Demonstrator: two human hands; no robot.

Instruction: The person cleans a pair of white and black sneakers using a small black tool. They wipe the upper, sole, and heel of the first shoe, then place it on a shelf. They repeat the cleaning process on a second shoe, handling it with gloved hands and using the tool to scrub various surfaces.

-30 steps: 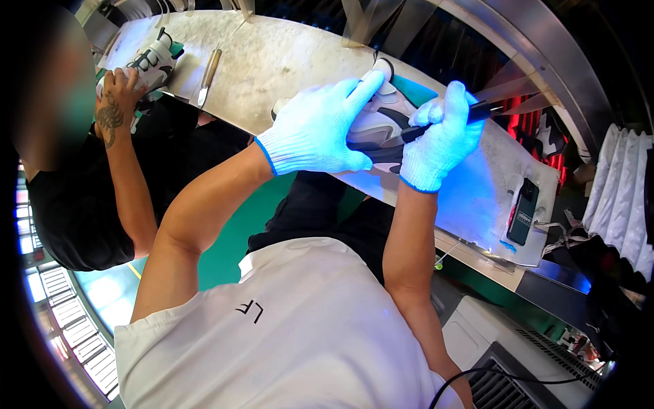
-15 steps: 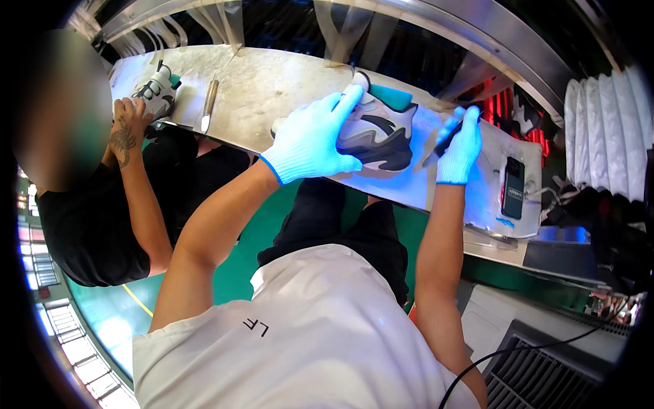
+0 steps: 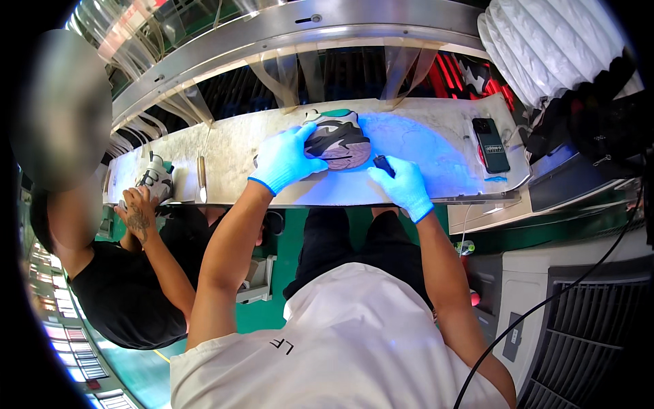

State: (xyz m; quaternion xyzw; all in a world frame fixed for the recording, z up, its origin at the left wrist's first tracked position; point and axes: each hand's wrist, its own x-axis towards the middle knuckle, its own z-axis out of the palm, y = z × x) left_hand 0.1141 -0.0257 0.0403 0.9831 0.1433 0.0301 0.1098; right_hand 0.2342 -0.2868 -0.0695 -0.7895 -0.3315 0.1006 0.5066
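Observation:
A grey, white and black sneaker (image 3: 338,141) with teal at its top lies on its side on the worktable (image 3: 238,153). My left hand (image 3: 286,161), in a pale knit glove, grips it from the left, thumb low and fingers over the upper. Just right of the shoe's heel, my gloved right hand (image 3: 403,185) is closed round a small black handle (image 3: 383,165). Its black end points up and left toward the shoe; I cannot make out the rest of this tool. Blue light falls on both gloves and the table around them.
At my left a co-worker's tattooed hand (image 3: 138,213) holds a similar sneaker (image 3: 156,178). A wooden-handled knife (image 3: 201,178) lies between us. A dark phone (image 3: 491,146) rests at the table's right end. Behind the table hang clear strips (image 3: 278,76) under a metal rail (image 3: 300,31).
My view has shifted. My right hand has come closer to the shoe and lower, turning the black handle toward it. The shoe has turned in my left hand, which keeps its grip.

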